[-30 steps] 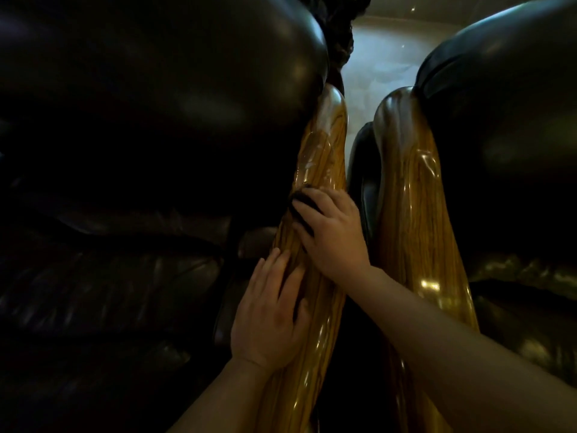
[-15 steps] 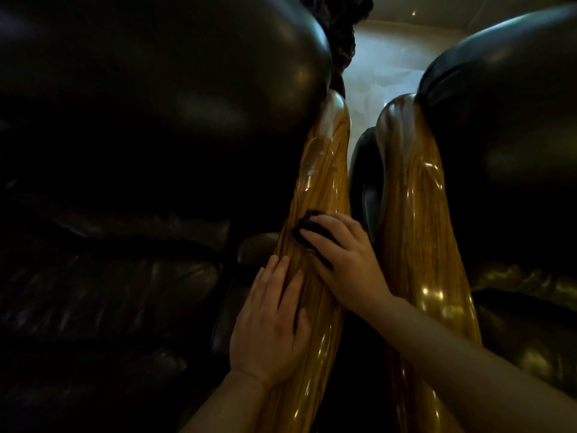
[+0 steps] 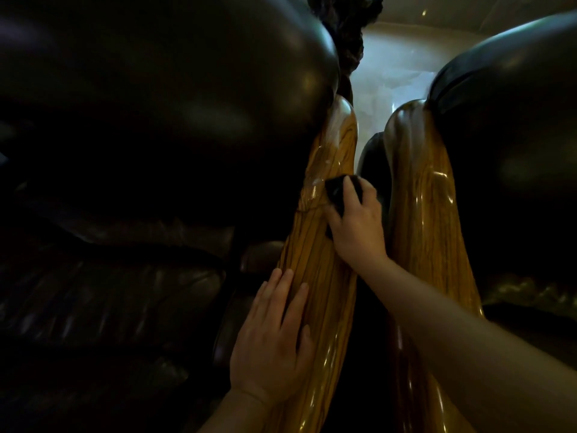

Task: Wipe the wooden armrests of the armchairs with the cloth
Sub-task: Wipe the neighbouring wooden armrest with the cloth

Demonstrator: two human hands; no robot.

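Observation:
Two glossy striped wooden armrests run side by side: the left armchair's armrest (image 3: 324,276) in the centre and the right armchair's armrest (image 3: 427,232) beside it. My right hand (image 3: 356,223) presses a small dark cloth (image 3: 338,190) against the upper right side of the left armrest, fingers wrapped over the cloth. A wet smear shows on the wood just above the cloth. My left hand (image 3: 274,339) lies flat with fingers spread on the lower left side of the same armrest, holding nothing.
Dark leather of the left armchair (image 3: 156,120) fills the left half, its seat cushion below. The right armchair's dark leather (image 3: 515,135) bulges at the right. A narrow gap separates the armrests; pale floor (image 3: 393,73) shows beyond. A dark carved piece (image 3: 346,35) rises at top centre.
My right hand slid the cloth down the armrest toward me, then back up and to the armrest's right side. My left hand stayed flat on the lower wood.

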